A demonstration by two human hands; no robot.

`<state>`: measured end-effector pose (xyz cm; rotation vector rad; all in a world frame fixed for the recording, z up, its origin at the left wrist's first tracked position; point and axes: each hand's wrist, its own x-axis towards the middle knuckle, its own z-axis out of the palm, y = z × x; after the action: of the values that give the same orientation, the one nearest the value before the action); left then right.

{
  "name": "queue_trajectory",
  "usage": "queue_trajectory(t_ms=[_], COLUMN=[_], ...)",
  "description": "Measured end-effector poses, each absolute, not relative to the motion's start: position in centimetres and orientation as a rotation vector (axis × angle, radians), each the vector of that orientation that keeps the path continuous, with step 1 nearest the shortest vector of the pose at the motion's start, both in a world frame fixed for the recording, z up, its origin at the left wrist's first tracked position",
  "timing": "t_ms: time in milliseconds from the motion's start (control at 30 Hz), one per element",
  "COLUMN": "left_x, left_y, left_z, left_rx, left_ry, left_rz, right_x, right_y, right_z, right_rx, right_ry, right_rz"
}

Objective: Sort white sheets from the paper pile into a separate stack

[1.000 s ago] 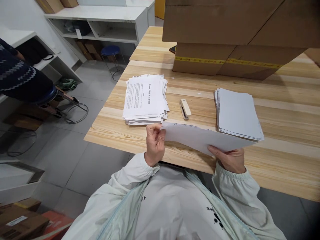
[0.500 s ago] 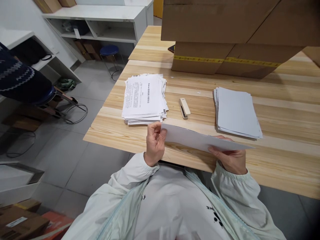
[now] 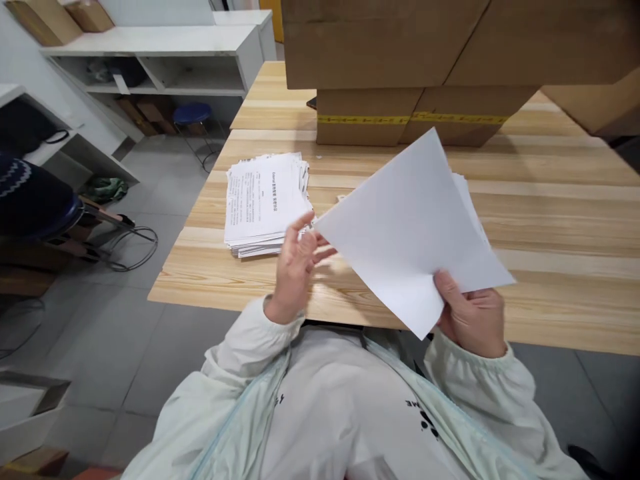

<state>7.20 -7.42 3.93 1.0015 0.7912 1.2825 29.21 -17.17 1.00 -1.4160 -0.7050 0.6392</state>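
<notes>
My right hand (image 3: 473, 313) grips a white sheet of paper (image 3: 400, 220) by its near edge, thumb on top. The sheet is tilted above the table, blank side toward me. Beside its left corner, my left hand (image 3: 297, 267) has its fingers spread and holds nothing. Just past that hand lies a stack of printed papers (image 3: 263, 200) with its edges uneven. Behind the raised sheet, only a strip of the other paper stack (image 3: 467, 200) shows. A small bit of the beige stapler (image 3: 341, 198) peeks out; the sheet covers the rest.
Large cardboard boxes (image 3: 370, 117) with yellow tape stand at the back of the wooden table (image 3: 200, 267). A blue stool (image 3: 193, 113) is on the floor at the left, near white shelves (image 3: 150, 41). Someone in a dark patterned garment (image 3: 20, 193) sits at the far left.
My left hand has let go of the paper and opened. My right hand has turned the sheet from nearly edge-on to face me. The view has shifted to the right.
</notes>
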Motion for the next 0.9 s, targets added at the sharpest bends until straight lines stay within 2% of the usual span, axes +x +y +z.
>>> queue_trajectory(t_ms=[100,200,367,567,767,900], left_x=[8.8,9.5,9.0,10.4,9.6,9.4], left_y=[-9.6,-10.4,-9.3,-9.6,-10.4,-9.5], left_z=[1.4,0.3,0.7,-0.2,-1.4,-1.0], left_rx=[0.835,0.822,0.827,0.922,1.241,1.117], left_ry=[0.754,0.786,0.735,0.666,1.006,0.990], left_rz=[1.082,1.088,0.960,0.807,0.907,0.724], right_x=[26.8,26.5,32.4,34.4,32.7,33.8], right_y=[-17.3,-18.7,-19.0,-14.2,-11.1,-9.9], right_z=[-0.6,-1.6,0.0,2.0,0.4,-0.4], right_rx=[-1.412,-1.448,-1.370,-1.434,-1.516,-1.553], right_ry=[-0.579,-0.584,-0.655,-0.837,-0.863,-0.950], right_rz=[0.690,0.892,1.149,1.104,1.221,1.243])
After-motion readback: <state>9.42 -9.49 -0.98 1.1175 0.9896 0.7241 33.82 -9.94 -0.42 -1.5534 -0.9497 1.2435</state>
